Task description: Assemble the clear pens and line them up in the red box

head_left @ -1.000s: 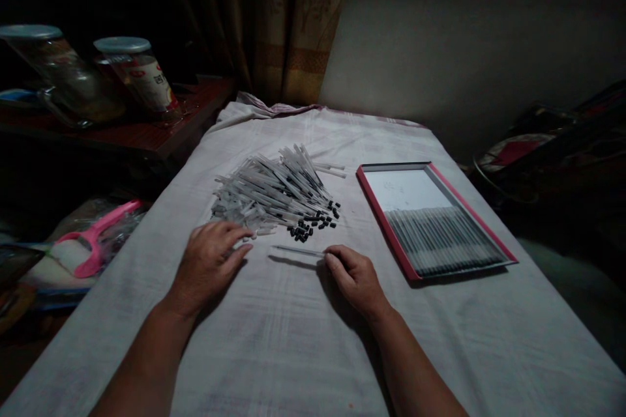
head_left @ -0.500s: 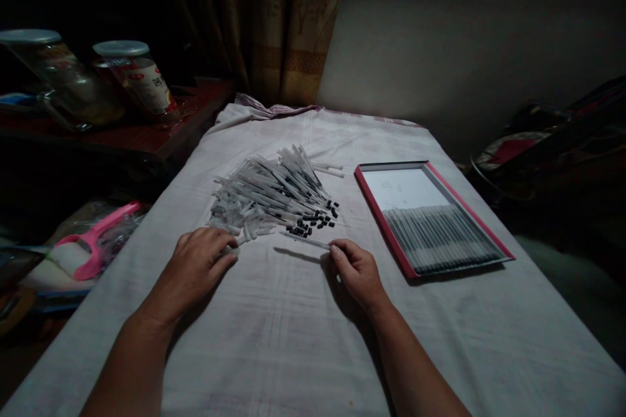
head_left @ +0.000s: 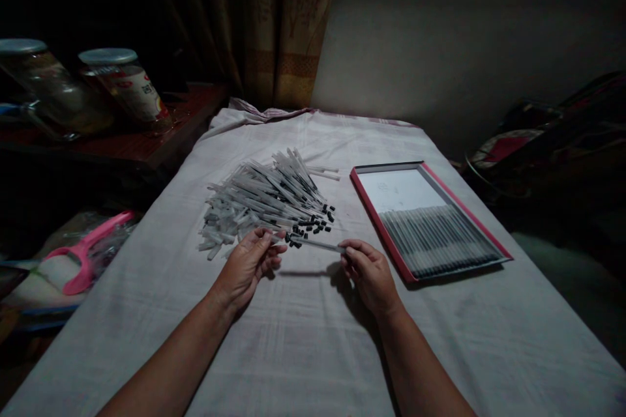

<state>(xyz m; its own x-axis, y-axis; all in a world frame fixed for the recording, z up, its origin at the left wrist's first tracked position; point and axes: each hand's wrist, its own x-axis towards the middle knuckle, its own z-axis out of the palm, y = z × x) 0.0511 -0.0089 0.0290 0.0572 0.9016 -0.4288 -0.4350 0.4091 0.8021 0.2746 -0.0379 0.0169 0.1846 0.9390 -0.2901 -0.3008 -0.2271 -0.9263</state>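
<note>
a dim room surrounds you, with a patterned curtain [head_left: 293, 26] and a pale wall [head_left: 420, 32] beyond a cloth-covered desk [head_left: 293, 352]. take the pile of clear pen parts [head_left: 259, 189] as your landmark. small black plugs [head_left: 327, 229] lie at its near right edge, and the red-edged box [head_left: 383, 228] sits to its right, a row of pens [head_left: 435, 241] lying side by side inside.

the single pen [head_left: 317, 245] is just on the near side of the pile, raised off the cloth. your right hand [head_left: 369, 273] has its grip clamped on the pen's right end; your left hand [head_left: 252, 260] pinches what looks like a clear cap [head_left: 276, 239], close to the pen's other end.

to do this well, line up cap and pen before they meet, pinch lightly so the thin barrel doesn't bend, and hold your wrists clear of the loose plugs.
</note>
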